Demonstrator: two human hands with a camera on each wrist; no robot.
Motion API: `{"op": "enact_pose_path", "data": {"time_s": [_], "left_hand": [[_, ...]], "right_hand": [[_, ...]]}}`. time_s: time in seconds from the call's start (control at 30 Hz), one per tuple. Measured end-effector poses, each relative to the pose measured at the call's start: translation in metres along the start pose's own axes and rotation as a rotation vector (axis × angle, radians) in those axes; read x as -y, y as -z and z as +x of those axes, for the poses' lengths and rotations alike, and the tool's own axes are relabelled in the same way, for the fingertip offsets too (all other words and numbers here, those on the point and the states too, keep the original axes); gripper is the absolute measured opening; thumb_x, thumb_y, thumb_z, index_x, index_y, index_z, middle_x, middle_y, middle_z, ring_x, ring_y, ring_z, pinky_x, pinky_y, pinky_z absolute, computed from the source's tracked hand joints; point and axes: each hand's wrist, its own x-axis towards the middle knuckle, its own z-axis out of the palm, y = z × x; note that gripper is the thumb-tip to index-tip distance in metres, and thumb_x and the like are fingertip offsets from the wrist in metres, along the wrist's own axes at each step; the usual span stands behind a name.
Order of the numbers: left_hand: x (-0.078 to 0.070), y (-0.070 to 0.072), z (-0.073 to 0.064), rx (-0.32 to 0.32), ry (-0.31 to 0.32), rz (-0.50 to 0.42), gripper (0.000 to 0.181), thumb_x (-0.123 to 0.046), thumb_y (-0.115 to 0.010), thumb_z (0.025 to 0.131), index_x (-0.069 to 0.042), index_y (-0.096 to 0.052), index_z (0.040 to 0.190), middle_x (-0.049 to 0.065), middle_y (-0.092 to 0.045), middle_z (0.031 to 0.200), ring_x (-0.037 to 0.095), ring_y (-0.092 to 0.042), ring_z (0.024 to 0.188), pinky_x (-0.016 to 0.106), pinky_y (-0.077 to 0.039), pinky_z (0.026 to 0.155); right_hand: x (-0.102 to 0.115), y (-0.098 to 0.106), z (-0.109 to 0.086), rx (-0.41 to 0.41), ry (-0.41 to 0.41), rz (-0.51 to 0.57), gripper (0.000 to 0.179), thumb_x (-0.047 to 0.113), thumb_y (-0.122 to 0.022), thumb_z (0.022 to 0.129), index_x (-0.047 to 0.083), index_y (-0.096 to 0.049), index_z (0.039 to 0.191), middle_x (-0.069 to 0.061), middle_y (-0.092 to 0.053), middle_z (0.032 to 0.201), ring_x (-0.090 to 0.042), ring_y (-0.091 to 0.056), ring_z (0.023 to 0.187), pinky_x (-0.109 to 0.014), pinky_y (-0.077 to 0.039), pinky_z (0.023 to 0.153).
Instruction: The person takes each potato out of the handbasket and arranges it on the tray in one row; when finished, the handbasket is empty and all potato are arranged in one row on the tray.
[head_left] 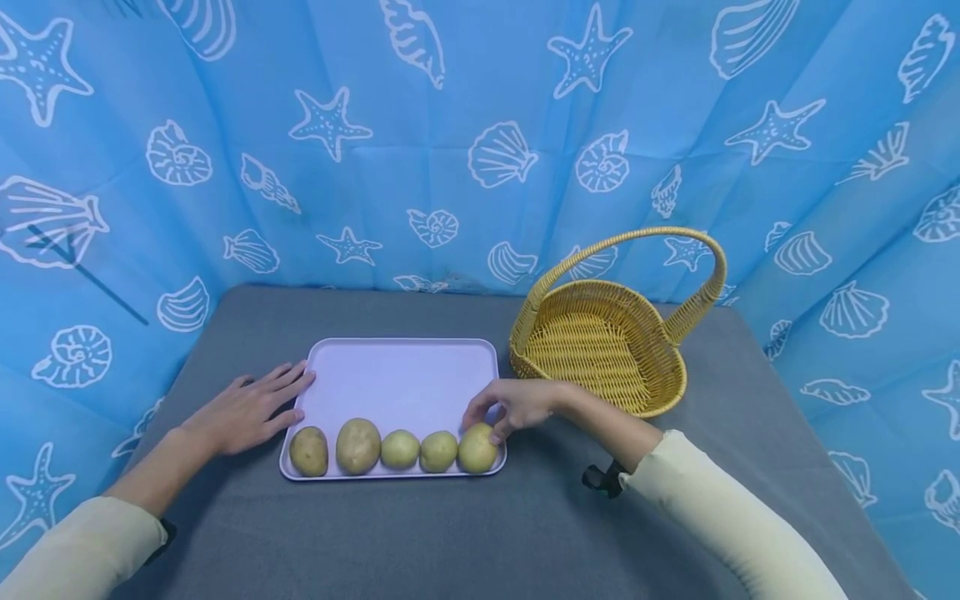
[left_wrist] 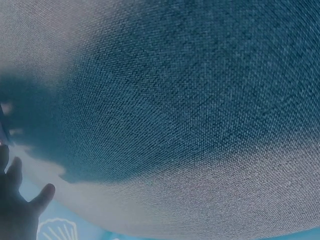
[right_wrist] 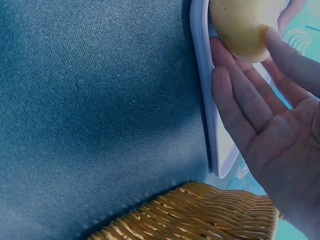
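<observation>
A pale lilac tray point(head_left: 405, 379) lies on the table with several potatoes in a row along its near edge. At the row's right end, my right hand point(head_left: 525, 404) holds a smooth yellowish potato point(head_left: 477, 450) between thumb and fingers. The right wrist view shows the thumb point(right_wrist: 287, 52) on one side of this potato point(right_wrist: 245, 25) and fingers on the other. My left hand point(head_left: 243, 412) rests at the tray's left edge, its fingers spread and straight. Nearest to it is a brownish potato point(head_left: 309, 452). The left wrist view catches only part of that hand point(left_wrist: 20, 200), dark in shadow.
A yellow woven basket point(head_left: 592, 350) with a tall arched handle stands just right of the tray, behind my right forearm. Grey cloth point(head_left: 390, 533) covers the table. A blue curtain point(head_left: 420, 183) with shells and starfish hangs behind and at both sides.
</observation>
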Motion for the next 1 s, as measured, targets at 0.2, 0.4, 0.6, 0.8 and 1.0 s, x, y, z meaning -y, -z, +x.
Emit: {"op": "enact_pose_path", "data": {"time_s": [0.2, 0.4, 0.6, 0.8, 1.0], "left_hand": [[0.000, -0.001, 0.002, -0.016, 0.000, -0.001, 0.066, -0.047, -0.051, 0.102, -0.008, -0.038, 0.153, 0.021, -0.036, 0.156, 0.047, -0.029, 0.143, 0.076, -0.025, 0.103], [-0.002, 0.002, 0.002, 0.007, 0.009, 0.005, 0.066, -0.047, -0.049, 0.102, -0.008, -0.037, 0.154, 0.022, -0.034, 0.157, 0.046, -0.028, 0.144, 0.076, -0.024, 0.104], [-0.003, 0.004, 0.003, 0.019, 0.020, 0.014, 0.066, -0.048, -0.049, 0.102, -0.008, -0.038, 0.154, 0.021, -0.034, 0.157, 0.046, -0.027, 0.144, 0.076, -0.023, 0.105], [-0.002, 0.006, 0.003, 0.007, 0.035, 0.026, 0.061, -0.044, -0.048, 0.104, -0.009, -0.040, 0.153, 0.021, -0.034, 0.157, 0.046, -0.026, 0.144, 0.075, -0.023, 0.105], [0.007, 0.011, 0.001, -0.082, 0.075, 0.134, 0.058, -0.032, -0.053, 0.102, -0.005, -0.040, 0.152, 0.025, -0.034, 0.155, 0.049, -0.027, 0.143, 0.074, -0.024, 0.105]], "right_hand": [[0.000, 0.001, -0.006, -0.025, -0.055, -0.026, 0.050, -0.009, -0.068, 0.084, 0.001, -0.059, 0.132, -0.008, -0.063, 0.126, -0.024, -0.061, 0.119, -0.036, -0.049, 0.101], [0.005, 0.004, -0.024, -0.041, -0.059, 0.004, 0.060, -0.011, -0.066, 0.087, -0.002, -0.049, 0.143, -0.021, -0.054, 0.140, -0.034, -0.059, 0.123, -0.032, -0.052, 0.096], [0.016, 0.015, -0.064, -0.129, 0.006, -0.066, 0.059, -0.003, -0.067, 0.089, 0.002, -0.049, 0.145, -0.019, -0.052, 0.144, -0.035, -0.058, 0.123, -0.044, -0.049, 0.101], [0.017, 0.026, -0.129, -0.255, 0.014, -0.051, 0.052, 0.010, -0.067, 0.095, 0.004, -0.050, 0.143, -0.014, -0.057, 0.138, -0.037, -0.058, 0.122, -0.050, -0.048, 0.101], [0.002, 0.038, -0.199, -0.338, -0.065, -0.012, 0.045, 0.014, -0.063, 0.098, -0.001, -0.052, 0.139, -0.018, -0.059, 0.134, -0.021, -0.061, 0.120, -0.037, -0.052, 0.097]]}}
